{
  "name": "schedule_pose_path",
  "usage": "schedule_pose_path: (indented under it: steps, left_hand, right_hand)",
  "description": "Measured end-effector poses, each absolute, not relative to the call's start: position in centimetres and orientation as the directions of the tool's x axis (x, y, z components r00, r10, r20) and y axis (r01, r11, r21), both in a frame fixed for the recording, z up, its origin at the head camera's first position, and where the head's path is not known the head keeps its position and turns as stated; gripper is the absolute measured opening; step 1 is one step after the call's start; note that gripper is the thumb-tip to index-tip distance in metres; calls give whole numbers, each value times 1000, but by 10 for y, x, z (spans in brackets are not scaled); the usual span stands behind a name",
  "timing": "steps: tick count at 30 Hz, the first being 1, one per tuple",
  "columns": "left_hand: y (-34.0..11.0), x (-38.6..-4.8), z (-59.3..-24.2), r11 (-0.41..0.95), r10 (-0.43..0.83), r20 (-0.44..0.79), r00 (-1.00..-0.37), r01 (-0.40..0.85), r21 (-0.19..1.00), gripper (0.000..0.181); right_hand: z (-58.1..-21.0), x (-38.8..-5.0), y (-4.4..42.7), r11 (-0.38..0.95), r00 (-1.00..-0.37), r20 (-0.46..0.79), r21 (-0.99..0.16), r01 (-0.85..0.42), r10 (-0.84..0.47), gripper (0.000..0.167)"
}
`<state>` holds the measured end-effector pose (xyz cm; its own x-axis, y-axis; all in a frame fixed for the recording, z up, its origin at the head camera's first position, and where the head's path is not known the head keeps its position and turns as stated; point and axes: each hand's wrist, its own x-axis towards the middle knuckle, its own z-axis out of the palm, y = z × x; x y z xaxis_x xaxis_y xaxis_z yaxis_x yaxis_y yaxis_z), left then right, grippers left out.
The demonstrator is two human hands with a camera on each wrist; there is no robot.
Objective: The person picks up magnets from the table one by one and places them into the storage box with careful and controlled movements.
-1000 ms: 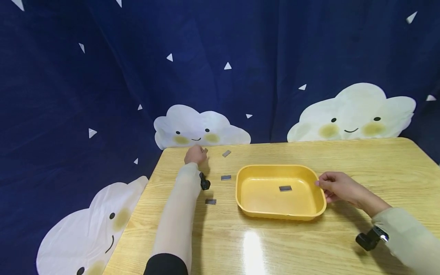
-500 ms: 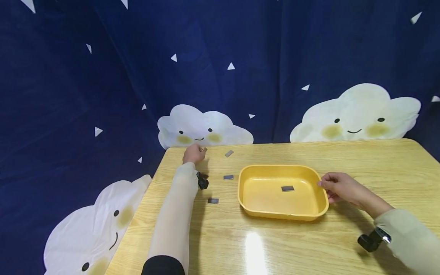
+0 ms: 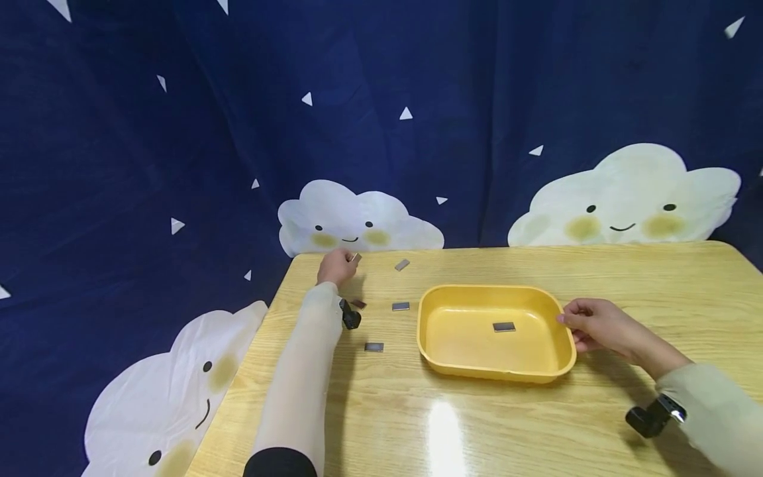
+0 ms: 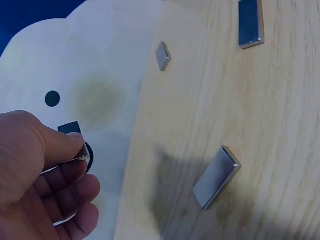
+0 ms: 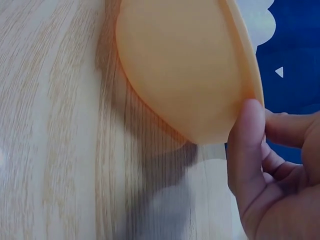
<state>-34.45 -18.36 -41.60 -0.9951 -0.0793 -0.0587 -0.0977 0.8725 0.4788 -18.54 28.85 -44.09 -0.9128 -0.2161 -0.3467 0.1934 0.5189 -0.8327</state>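
Yellow tray [image 3: 459, 338] (round-cornered), one: is sitting upright, holding one grey block [image 3: 504, 326]. Silvery block [image 4: 70, 128], one: is jutting from the left hand's [image 4: 32, 175] pinch.

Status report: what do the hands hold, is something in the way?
Left hand pinches metal block. Right hand grips yellow tray. Loose blocks between; no tall obstacle seen.

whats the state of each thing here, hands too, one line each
Left hand: pinching the held block
Held block: lifted off the table, partly hidden
Right hand: gripping the yellow tray by its rim
Yellow tray: open side up, on the table
Block in the tray: lying flat
Four loose blocks: lying flat, apart
Navy curtain: hanging
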Motion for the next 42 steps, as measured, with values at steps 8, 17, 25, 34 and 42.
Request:
schedule_pose_path:
  steps: [8, 17, 25, 34, 42]
  left_hand:
    - [-179, -339, -401, 853, -42, 6, -999, -32, 521, 20]
    - [-168, -330, -383, 834, 67, 63, -996, 90, 545, 14]
    - [-147, -317, -364, 841, 182, 161, -970, 238, 485, 16]
    - [-124, -302, -351, 839, 299, 164, -940, 341, 423, 13]
    - [-113, -290, -345, 817, 367, 153, -918, 397, 418, 13]
  right_hand:
    - [-440, -189, 290, 476, -898, -372, -849, 228, -234, 34]
    - [-435, -190, 289, 494, -902, -360, -845, 208, -236, 33]
    - [-431, -190, 289, 504, -905, -358, -839, 205, -228, 34]
    - [-435, -186, 287, 513, -913, -345, -836, 194, -217, 35]
    - [-438, -185, 286, 529, -919, -338, -827, 188, -202, 34]
